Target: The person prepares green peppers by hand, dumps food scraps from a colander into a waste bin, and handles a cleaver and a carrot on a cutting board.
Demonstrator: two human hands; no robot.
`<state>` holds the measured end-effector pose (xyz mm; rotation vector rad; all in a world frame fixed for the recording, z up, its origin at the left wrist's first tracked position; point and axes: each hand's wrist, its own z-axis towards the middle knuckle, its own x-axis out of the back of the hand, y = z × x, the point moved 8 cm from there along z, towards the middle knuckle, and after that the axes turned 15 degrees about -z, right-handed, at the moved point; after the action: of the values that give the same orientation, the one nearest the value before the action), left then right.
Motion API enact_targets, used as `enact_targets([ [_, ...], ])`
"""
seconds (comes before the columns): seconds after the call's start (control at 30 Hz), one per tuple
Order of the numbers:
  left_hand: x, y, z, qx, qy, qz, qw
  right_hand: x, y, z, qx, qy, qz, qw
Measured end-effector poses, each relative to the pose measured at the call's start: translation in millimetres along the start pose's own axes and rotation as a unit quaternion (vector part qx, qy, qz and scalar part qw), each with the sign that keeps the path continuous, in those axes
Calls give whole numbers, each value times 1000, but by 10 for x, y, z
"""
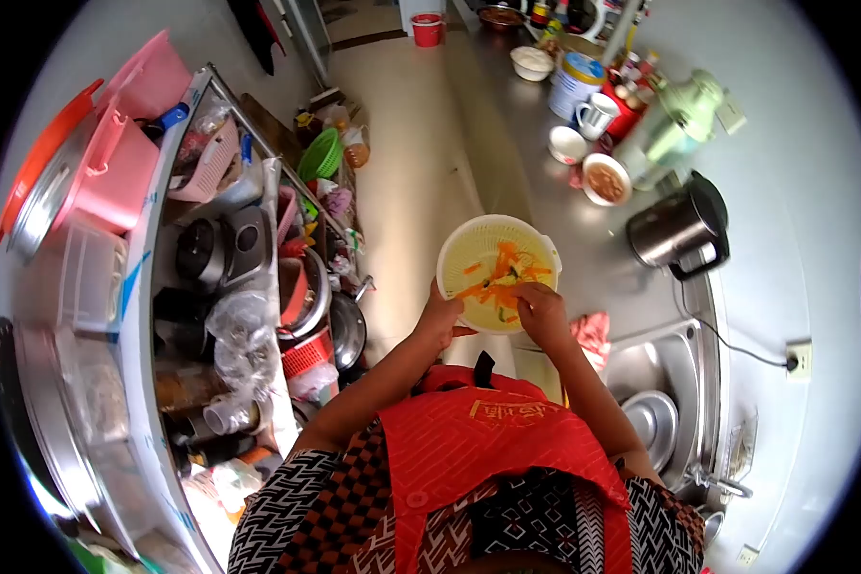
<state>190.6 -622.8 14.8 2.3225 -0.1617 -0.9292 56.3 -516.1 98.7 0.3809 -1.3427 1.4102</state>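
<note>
A pale yellow plastic colander (458, 251) is held out in front of my red apron (507, 435). My left hand (438, 319) grips its near left rim, fingers wrapped round the edge. Inside lie orange strips (509, 258) that look like cut carrot, with a few green bits among them. Over the near right rim reaches my right hand (542, 312), its fingertips closed together at the orange strips. Some strips lie under and beside those fingers.
At right, a steel counter holds an electric kettle (677, 228), a bowl of brown food (607, 180) and a green thermos (674, 129). A sink with a metal basin (651, 426) is nearer me. A crowded shelf rack (143, 316) stands at left; a red bucket (428, 30) is far ahead.
</note>
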Motion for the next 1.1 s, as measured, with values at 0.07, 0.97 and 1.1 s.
enact_targets([
  [0.07, 227, 392, 120, -9, 3, -5, 1000, -259, -181, 388, 22, -10, 13, 1000],
  [0.97, 1444, 3141, 3487, -104, 205, -143, 963, -3027, 119, 5019, 185, -161, 70, 967],
  [1.1, 1788, 3351, 4132, -100, 203, -172, 959, -3458, 302, 5501, 122, -213, 57, 968],
])
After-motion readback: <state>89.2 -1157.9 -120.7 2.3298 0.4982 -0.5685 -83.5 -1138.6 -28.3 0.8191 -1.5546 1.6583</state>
